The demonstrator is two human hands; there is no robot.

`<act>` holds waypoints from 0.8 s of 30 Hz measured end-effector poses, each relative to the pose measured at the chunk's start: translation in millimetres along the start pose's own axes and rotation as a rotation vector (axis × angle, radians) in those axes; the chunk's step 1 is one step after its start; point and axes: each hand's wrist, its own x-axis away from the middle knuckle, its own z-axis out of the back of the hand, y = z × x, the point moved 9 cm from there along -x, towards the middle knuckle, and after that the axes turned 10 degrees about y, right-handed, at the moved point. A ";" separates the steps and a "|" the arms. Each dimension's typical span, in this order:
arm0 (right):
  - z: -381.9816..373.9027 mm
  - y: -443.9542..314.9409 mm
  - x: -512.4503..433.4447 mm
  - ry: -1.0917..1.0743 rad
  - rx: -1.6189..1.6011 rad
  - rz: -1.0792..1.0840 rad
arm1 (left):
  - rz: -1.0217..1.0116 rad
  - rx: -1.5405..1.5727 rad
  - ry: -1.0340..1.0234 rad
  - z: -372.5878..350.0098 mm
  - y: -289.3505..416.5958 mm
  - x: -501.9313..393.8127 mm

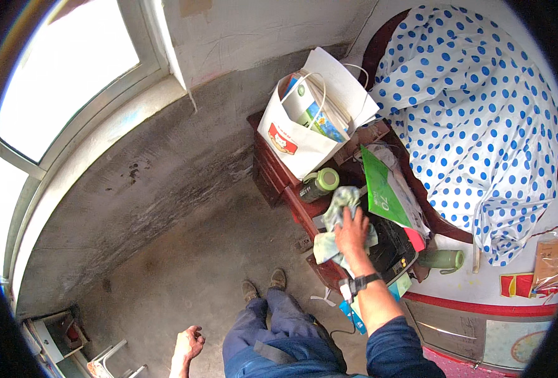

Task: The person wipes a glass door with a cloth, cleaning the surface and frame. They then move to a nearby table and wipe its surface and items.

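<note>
My right hand point(353, 235) is on a crumpled pale green patterned cloth point(341, 204) at the front of a dark red wooden desk point(279, 169). The fingers are spread over the cloth; part of it hangs near the desk's front edge. Under and beside the cloth is a black case or tray point(392, 248). A dark bottle with a light green lid point(327, 179) stands just behind the cloth, and a green printed packet point(381, 191) leans to its right. My left hand point(190, 341) hangs low at the left over the floor, with its fingers loosely curled and nothing visible in them.
A white paper bag point(288, 141) holding books stands on the desk's far end. A blue-dotted sheet point(472, 118) drapes over something behind. A green bottle point(441, 259) lies at the right. Window point(151, 61) and grey wall rise at the left; a metal-framed stool point(113, 354) is lower left.
</note>
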 end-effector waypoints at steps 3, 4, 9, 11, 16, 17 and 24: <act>5.4 -25.4 21.8 0.074 -0.003 0.200 | -0.054 -0.044 0.013 -4.7 19.2 -0.9; 4.8 -29.6 25.6 0.067 -0.061 0.225 | -0.055 -0.029 0.021 -5.0 24.2 -1.8; 3.7 -11.2 23.1 -0.151 -0.232 0.110 | -0.011 0.029 0.063 0.8 31.8 1.7; 13.2 16.8 3.3 -0.139 -0.194 -0.042 | 0.022 0.043 0.088 5.3 26.5 6.5; 16.7 55.3 -57.7 -0.019 -0.082 -0.178 | 0.062 0.027 0.076 9.3 13.3 3.8; 8.1 55.3 -61.3 -0.069 -0.029 -0.173 | 0.050 0.028 0.073 9.5 13.1 -0.8; -4.5 11.8 -24.6 -0.002 0.081 -0.148 | -0.034 -0.023 -0.023 17.8 -1.4 -52.2</act>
